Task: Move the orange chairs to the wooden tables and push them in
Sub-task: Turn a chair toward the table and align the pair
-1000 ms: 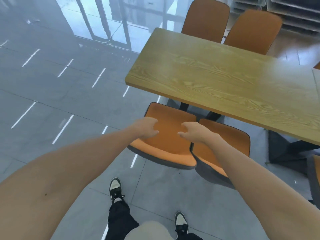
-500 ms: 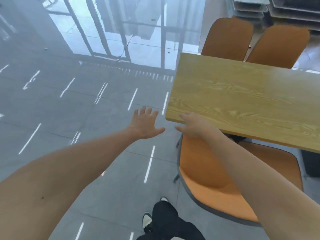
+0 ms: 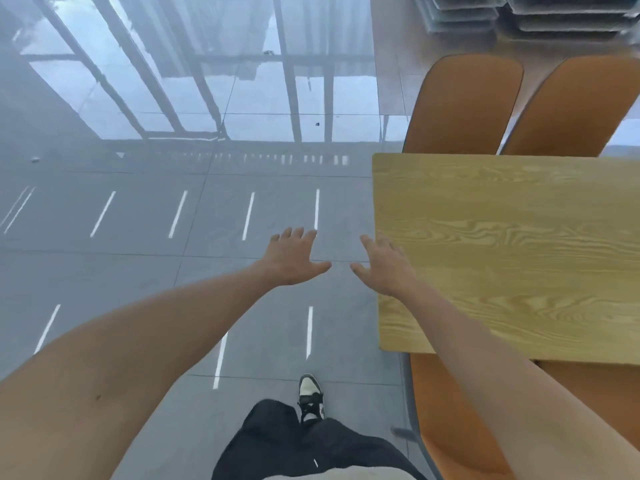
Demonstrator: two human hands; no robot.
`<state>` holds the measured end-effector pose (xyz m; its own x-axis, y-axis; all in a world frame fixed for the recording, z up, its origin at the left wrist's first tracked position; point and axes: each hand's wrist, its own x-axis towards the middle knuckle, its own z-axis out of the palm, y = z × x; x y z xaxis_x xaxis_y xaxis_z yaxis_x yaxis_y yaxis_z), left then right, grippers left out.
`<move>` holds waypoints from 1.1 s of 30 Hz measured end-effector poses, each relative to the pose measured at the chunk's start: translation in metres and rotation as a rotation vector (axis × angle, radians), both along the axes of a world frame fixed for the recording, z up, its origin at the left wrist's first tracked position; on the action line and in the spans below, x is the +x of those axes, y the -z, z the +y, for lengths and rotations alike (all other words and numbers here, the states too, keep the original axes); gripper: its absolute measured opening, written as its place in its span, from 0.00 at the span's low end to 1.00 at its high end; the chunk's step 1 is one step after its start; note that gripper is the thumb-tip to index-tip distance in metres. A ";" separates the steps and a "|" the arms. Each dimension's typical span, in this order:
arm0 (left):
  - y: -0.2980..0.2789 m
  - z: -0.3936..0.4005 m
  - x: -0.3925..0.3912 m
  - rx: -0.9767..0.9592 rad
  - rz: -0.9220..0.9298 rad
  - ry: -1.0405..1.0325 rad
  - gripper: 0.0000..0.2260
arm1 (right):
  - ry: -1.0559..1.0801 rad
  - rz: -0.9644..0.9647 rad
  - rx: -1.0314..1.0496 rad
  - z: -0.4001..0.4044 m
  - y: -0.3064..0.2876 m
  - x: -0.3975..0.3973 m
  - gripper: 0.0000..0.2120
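A wooden table (image 3: 519,244) fills the right of the view. An orange chair (image 3: 446,410) is tucked under its near edge, partly hidden by my right forearm. Two more orange chairs stand at the far side, one on the left (image 3: 464,105) and one on the right (image 3: 575,109), backs against the table edge. My left hand (image 3: 294,259) hovers over the floor left of the table, fingers spread, holding nothing. My right hand (image 3: 384,266) is open too, above the table's left edge.
Glossy grey floor tiles (image 3: 173,220) with window reflections stretch to the left and ahead. Stacked grey trays (image 3: 519,15) sit at the far right. My legs and one black-and-white shoe (image 3: 311,396) are at the bottom.
Both hands have come off the orange chair back and now float open. The view has swung left, so the table and near chair sit further right.
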<state>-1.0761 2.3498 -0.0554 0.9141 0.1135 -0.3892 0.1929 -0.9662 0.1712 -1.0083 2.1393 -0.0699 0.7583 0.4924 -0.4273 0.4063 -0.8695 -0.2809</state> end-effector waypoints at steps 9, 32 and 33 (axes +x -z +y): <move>-0.015 0.103 0.216 -0.044 0.264 0.176 0.36 | 0.064 0.338 -0.188 0.088 0.004 0.196 0.34; -0.015 0.050 0.919 0.029 0.097 0.892 0.34 | 0.763 0.176 0.016 0.046 -0.022 0.753 0.32; -0.018 0.037 0.945 0.028 0.094 0.928 0.34 | 0.791 0.149 0.011 0.035 -0.026 0.772 0.32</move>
<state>-0.1315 2.3867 -0.0371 0.6086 -0.6359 -0.4746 -0.6465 -0.7442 0.1679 -0.2365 2.1747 -0.0441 0.8195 -0.1621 -0.5497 -0.3713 -0.8809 -0.2937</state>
